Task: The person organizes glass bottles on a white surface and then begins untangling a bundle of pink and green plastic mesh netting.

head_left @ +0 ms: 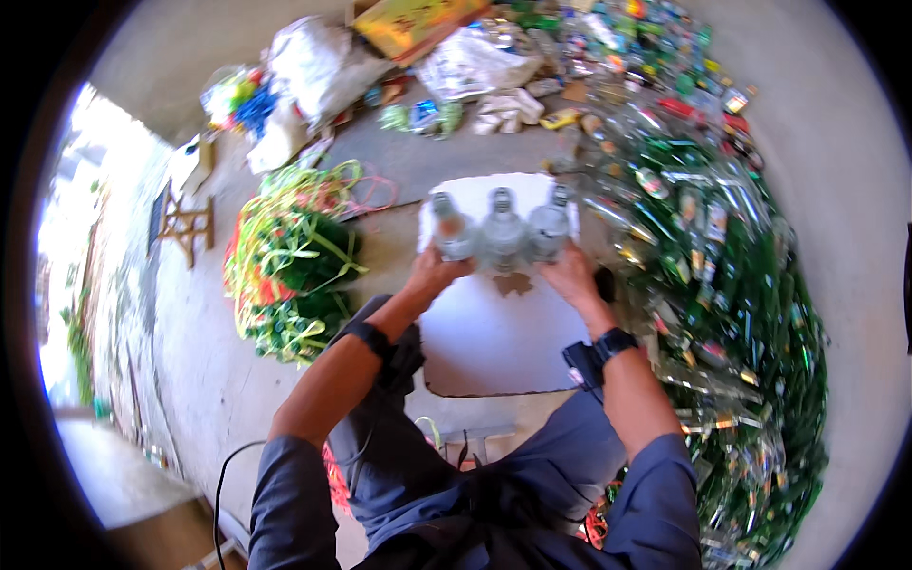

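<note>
Three clear glass bottles stand side by side in a row at the far part of a white board (503,332) in front of me. My left hand (440,270) is closed around the lower part of the left bottle (451,233). On the other side, my right hand (571,275) grips the right bottle (550,228) low on its body. The middle bottle (503,233) sits between these two, seemingly pressed against them. Some fingertips are hidden behind the glass, and the bottles look slightly blurred. A brown patch (513,284) marks the board just below them.
A large heap of green glass bottles (750,313) fills the right side. Bundled green bottles tied with yellow strips (294,261) stand at the left. White sacks (318,71) and a yellow box (413,27) lie at the back. A small wooden stool (186,228) is farther left.
</note>
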{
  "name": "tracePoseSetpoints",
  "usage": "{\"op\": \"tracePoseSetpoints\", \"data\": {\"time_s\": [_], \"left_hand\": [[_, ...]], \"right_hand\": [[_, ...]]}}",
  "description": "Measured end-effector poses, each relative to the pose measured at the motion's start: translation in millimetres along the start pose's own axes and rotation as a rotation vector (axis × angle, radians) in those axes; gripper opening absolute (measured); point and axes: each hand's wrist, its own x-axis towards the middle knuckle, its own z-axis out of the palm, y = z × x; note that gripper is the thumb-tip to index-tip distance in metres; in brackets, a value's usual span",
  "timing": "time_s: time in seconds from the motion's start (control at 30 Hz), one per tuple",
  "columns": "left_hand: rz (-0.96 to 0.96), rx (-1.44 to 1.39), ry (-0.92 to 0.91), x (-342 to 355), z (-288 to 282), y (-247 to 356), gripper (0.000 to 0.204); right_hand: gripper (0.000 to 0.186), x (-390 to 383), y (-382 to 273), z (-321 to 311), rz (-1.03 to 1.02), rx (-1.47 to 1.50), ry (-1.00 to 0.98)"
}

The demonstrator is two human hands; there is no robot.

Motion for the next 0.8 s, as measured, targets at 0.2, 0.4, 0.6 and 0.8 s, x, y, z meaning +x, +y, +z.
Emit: {"op": "tracePoseSetpoints", "data": {"time_s": [0.2, 0.4, 0.6, 0.8], "left_hand": [[-0.055, -0.002, -0.148, -7, -7, 27, 0.035], [-0.101, 0.047, -0.12, -4, -19, 16, 0.033], [-0.19, -0.139, -0.039, -12, -32, 13, 0.06], [-0.247, -0.299, -0.005, -17, -49, 16, 0.059]], "right_hand": [[0.043, -3, 11, 0, 0.004, -0.195, 0.02], [0.045, -15, -26, -53, 0.121, -0.334, -0.073], [0.025, -64, 2, -150, 0.219, 0.165, 0.033], [0.03, -154, 44, -187, 0.424, 0.383, -0.043]]}}
